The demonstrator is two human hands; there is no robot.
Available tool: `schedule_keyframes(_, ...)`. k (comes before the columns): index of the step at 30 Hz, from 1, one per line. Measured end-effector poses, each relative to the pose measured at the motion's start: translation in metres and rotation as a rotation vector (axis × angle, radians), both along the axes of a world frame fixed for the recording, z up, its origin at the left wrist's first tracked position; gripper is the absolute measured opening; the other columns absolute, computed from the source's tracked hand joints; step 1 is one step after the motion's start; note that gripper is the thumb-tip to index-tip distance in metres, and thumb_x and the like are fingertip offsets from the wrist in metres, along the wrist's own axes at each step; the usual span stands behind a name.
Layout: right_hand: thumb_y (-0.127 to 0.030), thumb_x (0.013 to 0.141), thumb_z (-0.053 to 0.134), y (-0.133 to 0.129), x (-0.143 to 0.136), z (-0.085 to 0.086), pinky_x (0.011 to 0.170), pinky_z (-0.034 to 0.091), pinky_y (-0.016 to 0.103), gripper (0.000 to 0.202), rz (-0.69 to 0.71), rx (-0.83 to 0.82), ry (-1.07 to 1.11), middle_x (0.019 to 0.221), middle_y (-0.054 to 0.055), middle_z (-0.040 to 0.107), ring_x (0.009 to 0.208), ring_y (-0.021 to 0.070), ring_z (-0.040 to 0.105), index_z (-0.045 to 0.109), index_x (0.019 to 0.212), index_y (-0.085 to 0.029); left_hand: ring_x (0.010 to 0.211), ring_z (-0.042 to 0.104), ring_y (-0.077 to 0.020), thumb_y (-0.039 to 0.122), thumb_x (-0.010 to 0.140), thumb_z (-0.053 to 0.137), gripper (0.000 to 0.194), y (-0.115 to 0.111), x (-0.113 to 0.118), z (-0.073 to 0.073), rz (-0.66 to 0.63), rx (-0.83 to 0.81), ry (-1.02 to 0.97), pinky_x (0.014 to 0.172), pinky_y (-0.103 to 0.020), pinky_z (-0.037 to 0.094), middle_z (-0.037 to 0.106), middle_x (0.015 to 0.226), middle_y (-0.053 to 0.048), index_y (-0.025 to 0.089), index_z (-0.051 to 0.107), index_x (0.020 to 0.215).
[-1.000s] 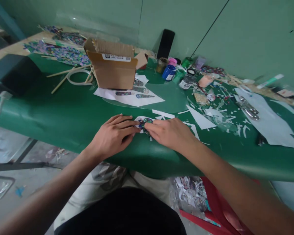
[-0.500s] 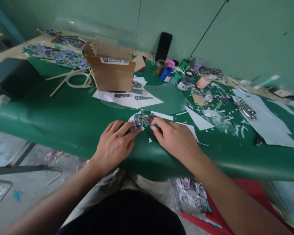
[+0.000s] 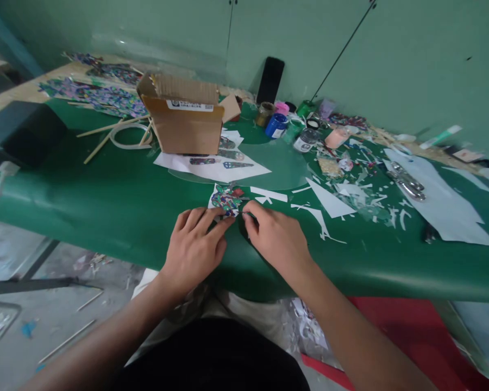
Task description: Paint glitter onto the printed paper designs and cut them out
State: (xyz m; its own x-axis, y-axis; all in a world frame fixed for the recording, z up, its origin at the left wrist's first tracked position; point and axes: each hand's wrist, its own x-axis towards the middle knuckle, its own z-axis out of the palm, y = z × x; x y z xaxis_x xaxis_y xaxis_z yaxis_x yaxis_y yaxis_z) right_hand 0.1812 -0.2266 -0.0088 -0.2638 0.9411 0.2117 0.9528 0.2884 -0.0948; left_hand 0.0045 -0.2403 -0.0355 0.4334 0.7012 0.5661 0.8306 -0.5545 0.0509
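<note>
A small multicoloured mosaic piece [image 3: 227, 199] with a red patch lies on white paper near the front edge of the green tabletop [image 3: 118, 212]. My left hand [image 3: 195, 241] rests palm down, its fingertips on the near edge of this piece. Just right of it, my right hand [image 3: 275, 233] has thumb and forefinger pinched together; what they hold, if anything, is too small to tell. White paper strips [image 3: 269, 194] lie beyond my right hand. Behind the piece, a white sheet [image 3: 252, 169] carries several dark patterned shapes.
An open cardboard box [image 3: 189, 127] stands behind the sheet. Paint jars [image 3: 276, 126] and an upright phone [image 3: 270, 80] are at the back. Paper scraps, a white sheet [image 3: 452, 203] and metal tools [image 3: 406, 181] lie right. A black box [image 3: 22, 133] and sticks are left.
The mosaic piece has turned and shifted slightly left, showing its red patch more. My right hand has moved a little left and closer to me. My left hand stays beside the piece.
</note>
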Motion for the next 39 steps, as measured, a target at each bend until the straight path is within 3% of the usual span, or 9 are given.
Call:
schedule_keyframes(20,-0.028,0.095,0.042,0.000,-0.007,-0.001,0.046,0.012,0.027,0.024,0.027,0.054,-0.085,0.067,0.001,0.065,0.048,0.0117,0.050,0.065,0.101,-0.025,0.098,0.058,-0.0264,0.013,0.084,0.056,0.033,0.001,0.000,-0.003,0.002,0.000,-0.028,0.082,-0.044,0.047,0.070,0.110,-0.005,0.024,0.067,0.113)
schedule_keyframes(29,-0.025,0.097,0.039,-0.004,-0.011,0.005,0.046,0.012,0.029,0.027,0.014,-0.003,-0.137,0.069,0.003,0.066,0.048,0.0108,0.051,0.064,0.104,-0.021,0.099,0.058,-0.0273,0.013,0.084,0.054,0.034,0.000,0.001,0.001,0.026,-0.023,0.017,0.083,-0.044,0.048,0.070,0.111,-0.006,0.024,0.067,0.114)
schedule_keyframes(39,-0.024,0.093,0.044,-0.010,-0.005,0.010,0.046,0.012,0.028,0.019,-0.031,-0.045,-0.116,0.062,0.001,0.064,0.046,0.0118,0.049,0.063,0.094,-0.022,0.099,0.058,-0.0267,0.014,0.085,0.055,0.033,0.000,0.000,0.000,0.019,-0.002,0.025,0.084,-0.043,0.047,0.069,0.111,-0.004,0.023,0.066,0.115)
